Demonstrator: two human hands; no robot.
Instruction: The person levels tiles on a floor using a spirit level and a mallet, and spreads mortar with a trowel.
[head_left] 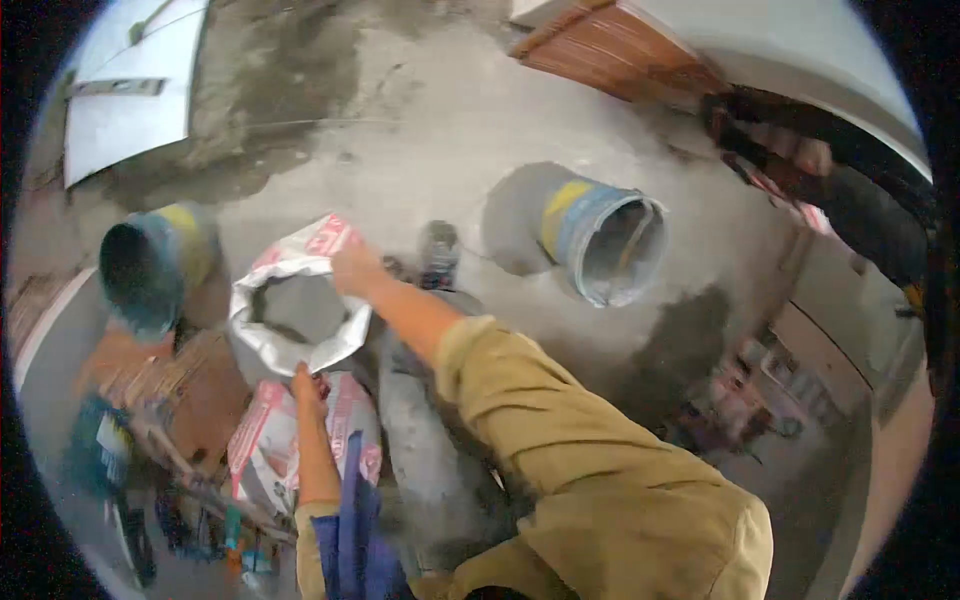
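Observation:
An open white-and-red paper sack (pixel 283 258) stands in front of me, its rim folded back and grey powder (pixel 300 305) inside. My right hand (pixel 354 270) is closed on the sack's rim at its right side. At the near edge of the rim, my left hand (pixel 309 388) has its fingers closed on the paper. Just below it lies another white-and-red sack (pixel 262 432), partly hidden behind my left forearm. My shoe (pixel 438 250) is on the floor beyond the open sack.
A blue-and-yellow bucket (pixel 585 230) lies or leans to the right, with a stick inside. A similar bucket (pixel 180 255) is at the left. Another person (pixel 830 160) is at the upper right, near a brown wooden panel (pixel 620 50). Tools (pixel 215 545) lie lower left.

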